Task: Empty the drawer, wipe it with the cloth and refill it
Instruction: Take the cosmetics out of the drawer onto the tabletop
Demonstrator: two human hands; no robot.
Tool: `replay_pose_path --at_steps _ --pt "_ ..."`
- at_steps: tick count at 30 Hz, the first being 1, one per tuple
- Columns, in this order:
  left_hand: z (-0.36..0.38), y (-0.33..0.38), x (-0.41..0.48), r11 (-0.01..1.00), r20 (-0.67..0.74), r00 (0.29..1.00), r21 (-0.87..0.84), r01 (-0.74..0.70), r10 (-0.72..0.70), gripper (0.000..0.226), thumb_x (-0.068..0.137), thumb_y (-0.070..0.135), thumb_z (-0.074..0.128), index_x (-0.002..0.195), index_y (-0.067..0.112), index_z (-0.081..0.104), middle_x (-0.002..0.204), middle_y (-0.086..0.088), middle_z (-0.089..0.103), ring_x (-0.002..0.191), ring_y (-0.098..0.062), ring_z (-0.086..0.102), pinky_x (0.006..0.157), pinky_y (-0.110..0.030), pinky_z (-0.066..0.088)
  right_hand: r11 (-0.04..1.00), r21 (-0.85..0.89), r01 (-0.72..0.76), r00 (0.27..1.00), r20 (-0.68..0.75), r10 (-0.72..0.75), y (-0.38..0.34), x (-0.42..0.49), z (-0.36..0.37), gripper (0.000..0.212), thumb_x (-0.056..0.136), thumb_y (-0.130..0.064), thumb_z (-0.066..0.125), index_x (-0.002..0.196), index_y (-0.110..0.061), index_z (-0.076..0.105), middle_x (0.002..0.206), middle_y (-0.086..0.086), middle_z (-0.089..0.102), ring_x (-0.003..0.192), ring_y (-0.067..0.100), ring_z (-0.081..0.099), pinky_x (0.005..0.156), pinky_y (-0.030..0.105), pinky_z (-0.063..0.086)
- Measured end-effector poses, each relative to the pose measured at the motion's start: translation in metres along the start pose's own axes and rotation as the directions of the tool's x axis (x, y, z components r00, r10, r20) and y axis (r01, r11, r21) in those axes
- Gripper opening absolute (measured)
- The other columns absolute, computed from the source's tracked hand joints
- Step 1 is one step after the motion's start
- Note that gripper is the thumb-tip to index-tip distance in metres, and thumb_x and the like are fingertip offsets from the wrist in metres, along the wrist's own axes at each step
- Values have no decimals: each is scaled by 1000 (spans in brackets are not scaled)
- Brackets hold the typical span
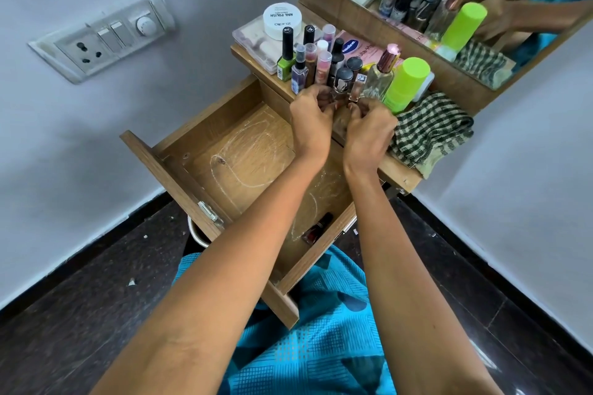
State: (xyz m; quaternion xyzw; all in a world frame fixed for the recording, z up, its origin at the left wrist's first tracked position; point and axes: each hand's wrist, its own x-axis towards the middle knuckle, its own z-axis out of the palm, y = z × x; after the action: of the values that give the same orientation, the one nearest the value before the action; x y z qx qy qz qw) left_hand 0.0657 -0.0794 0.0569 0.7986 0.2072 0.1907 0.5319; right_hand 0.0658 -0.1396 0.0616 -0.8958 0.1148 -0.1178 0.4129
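The wooden drawer is pulled out and holds a single dark red nail polish bottle near its right wall. On the shelf above stand several small cosmetic bottles. My left hand curls its fingers round the bases of small bottles at the shelf's front edge. Beside it, my right hand pinches a small clear bottle. The green checked cloth lies crumpled at the shelf's right end, untouched.
A white nail polish remover jar sits on a clear box at the shelf's back. A perfume bottle and a lime green can stand by the mirror. A switch panel is on the left wall.
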Motion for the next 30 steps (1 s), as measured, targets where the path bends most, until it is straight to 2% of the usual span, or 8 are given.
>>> replay_pose_path --at_steps 7,12,15,18,20,23,25,30 --pt "-18 -6 -13 1000 46 999 26 -15 13 24 77 -8 63 99 2 66 96 -10 68 84 -14 62 77 -15 49 997 63 53 998 15 -54 4 -11 -8 20 90 -6 56 105 2 66 91 16 70 69 26 67 63 38 57" --pt "-35 -23 -39 985 247 968 173 4 -48 19 83 -6 57 97 2 66 88 -5 66 73 -7 56 58 -2 42 982 83 172 981 74 -179 14 -24 -24 21 87 -2 58 106 2 66 102 13 70 82 19 67 78 29 56" --pt "-45 -35 -59 972 350 929 230 41 -122 18 84 -3 57 99 2 65 97 -12 68 81 -16 61 75 -15 50 973 -40 228 946 246 -212 24 -38 -31 21 88 -4 57 107 -1 66 106 11 69 70 14 64 64 12 52" --pt "-59 -43 -75 930 419 883 363 51 -212 19 88 6 56 105 8 64 107 -6 67 90 -14 62 81 -20 49 919 -249 305 842 522 -139 35 -49 -35 22 91 -9 54 111 -4 63 110 15 65 80 23 66 70 18 55" --pt "-73 -47 -86 887 373 902 462 21 -216 22 90 12 54 111 13 62 114 -2 64 93 -12 61 75 -14 44 817 -406 410 750 659 -50 40 -55 -34 24 93 -14 50 113 -4 59 113 17 58 98 32 62 83 36 50" --pt "-94 -54 -99 805 213 968 593 -23 -129 28 91 17 53 118 14 59 124 -3 58 104 -19 60 85 -24 49 633 -511 582 664 748 -7 43 -63 -28 29 94 -18 50 120 -8 55 119 12 56 109 30 58 87 35 47" --pt "-105 -63 -107 707 111 992 706 -33 -65 36 90 21 53 126 15 52 137 -6 47 128 -25 42 111 -39 28 552 -532 642 620 784 35 42 -68 -22 38 92 -28 54 126 -11 51 125 9 54 115 27 55 89 34 46" --pt "-116 -78 -118 575 17 996 817 33 -82 61 93 36 46 142 7 25 154 -10 15 144 -27 1 115 -47 -4 483 -603 635 615 773 156 38 -77 -7 49 86 -37 61 124 -8 52 126 5 57 117 23 54 90 31 44"
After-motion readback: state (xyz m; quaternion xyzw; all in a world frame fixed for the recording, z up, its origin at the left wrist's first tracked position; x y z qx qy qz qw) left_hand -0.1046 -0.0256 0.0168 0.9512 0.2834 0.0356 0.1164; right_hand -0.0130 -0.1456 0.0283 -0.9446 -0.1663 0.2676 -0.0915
